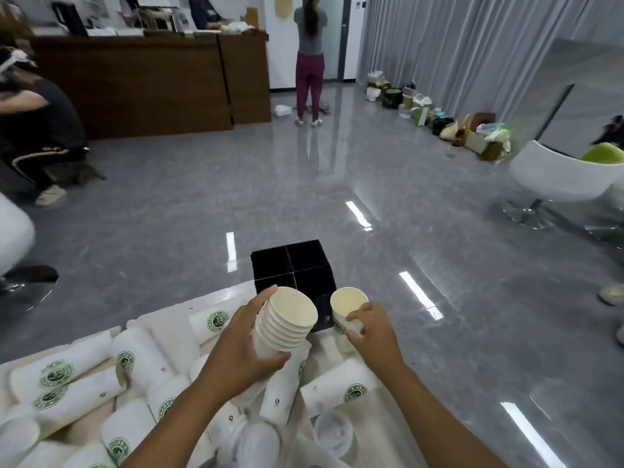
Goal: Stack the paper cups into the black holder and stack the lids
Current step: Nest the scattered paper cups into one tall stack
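A stack of nested paper cups (285,320) sits gripped in the left hand (236,349), just in front of the black holder (293,268) with its four compartments. The right hand (371,329) grasps a single cup (347,305) beside it. Below lie loose cups (135,359) and lids (332,432). Beyond, a glossy grey floor (337,184), a brown counter (141,82), a white chair (557,173), grey curtains (456,38).
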`<state>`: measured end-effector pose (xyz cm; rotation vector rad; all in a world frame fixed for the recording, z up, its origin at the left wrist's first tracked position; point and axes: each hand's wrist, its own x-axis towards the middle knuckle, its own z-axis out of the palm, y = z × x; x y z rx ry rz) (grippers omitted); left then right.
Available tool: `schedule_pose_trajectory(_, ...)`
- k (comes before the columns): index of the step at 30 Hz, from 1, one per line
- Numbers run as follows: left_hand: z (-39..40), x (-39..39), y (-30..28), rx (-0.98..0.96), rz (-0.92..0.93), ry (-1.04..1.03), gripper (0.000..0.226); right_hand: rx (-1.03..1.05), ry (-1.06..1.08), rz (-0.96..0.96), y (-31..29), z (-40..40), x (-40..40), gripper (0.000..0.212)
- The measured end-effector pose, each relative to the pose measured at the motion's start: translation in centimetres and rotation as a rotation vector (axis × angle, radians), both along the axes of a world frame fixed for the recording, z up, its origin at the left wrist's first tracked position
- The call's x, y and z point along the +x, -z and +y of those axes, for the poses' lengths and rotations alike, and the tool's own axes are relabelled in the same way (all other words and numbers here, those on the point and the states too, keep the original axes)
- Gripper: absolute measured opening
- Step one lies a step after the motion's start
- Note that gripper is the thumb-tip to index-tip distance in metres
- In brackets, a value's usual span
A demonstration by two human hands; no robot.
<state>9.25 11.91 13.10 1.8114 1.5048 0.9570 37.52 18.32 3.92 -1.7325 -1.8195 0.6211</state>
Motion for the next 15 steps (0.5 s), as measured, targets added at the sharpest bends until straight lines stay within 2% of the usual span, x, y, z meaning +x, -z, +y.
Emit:
schedule_pose_trajectory(4, -0.5, -1.2, -0.2, -0.006, -0.015, -0.026, 0.107, 0.021, -0.015, -0.044, 0.1, 0.8, -0.7, 0.037)
schedule_pose_trajectory(8, -1.3, -2.2, 0.0, -0.024, -0.051, -0.046, 0.106, 0.013, 0.027, -0.020, 0.7, 1.1, -1.0, 0.040)
schedule_pose_trajectory(13, -2.4, -3.1, -0.1, -0.039, -0.081, -0.072, 0.106, 0.106, 0.034, -0.047, 0.0, 1.2, -1.1, 0.011)
schedule_pose_trajectory(15, -2.9, -3.6, -0.3, -0.026, -0.097, -0.091, 0.104, 0.222, 0.030, -0.028, -2.0, 1.2, -1.5, 0.012)
